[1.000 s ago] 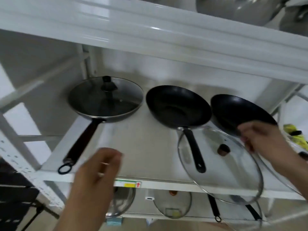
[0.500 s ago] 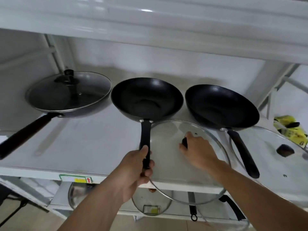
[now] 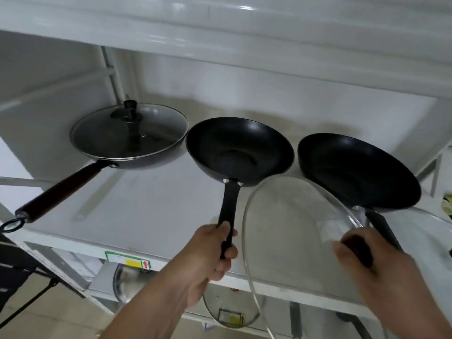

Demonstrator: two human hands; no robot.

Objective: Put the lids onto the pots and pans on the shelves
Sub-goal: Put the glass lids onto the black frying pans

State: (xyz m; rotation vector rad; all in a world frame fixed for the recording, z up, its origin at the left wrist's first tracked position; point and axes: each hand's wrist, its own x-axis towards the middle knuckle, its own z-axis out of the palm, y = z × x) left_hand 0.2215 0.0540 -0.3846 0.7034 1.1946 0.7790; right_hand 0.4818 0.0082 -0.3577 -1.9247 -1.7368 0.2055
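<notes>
Three black pans stand in a row on a white shelf [image 3: 151, 216]. The left pan [image 3: 129, 140] wears a glass lid with a black knob. The middle pan [image 3: 239, 150] is uncovered; my left hand [image 3: 212, 255] grips its black handle near the shelf's front edge. My right hand [image 3: 374, 270] holds a clear glass lid [image 3: 293, 231] by its dark knob, tilted up off the shelf, just right of that handle. The right pan [image 3: 357, 172] is uncovered, its handle partly hidden behind the lid and my hand.
Another glass lid [image 3: 425, 231] lies at the shelf's right end. On the lower shelf sit a steel lid [image 3: 127, 282] and a glass lid [image 3: 230, 311]. A white upper shelf [image 3: 220, 33] overhangs the pans. A shelf post [image 3: 112, 69] rises at the back left.
My left hand stays on the middle pan's handle. My right hand has lifted and tilted the glass lid off the shelf, and the view has shifted.
</notes>
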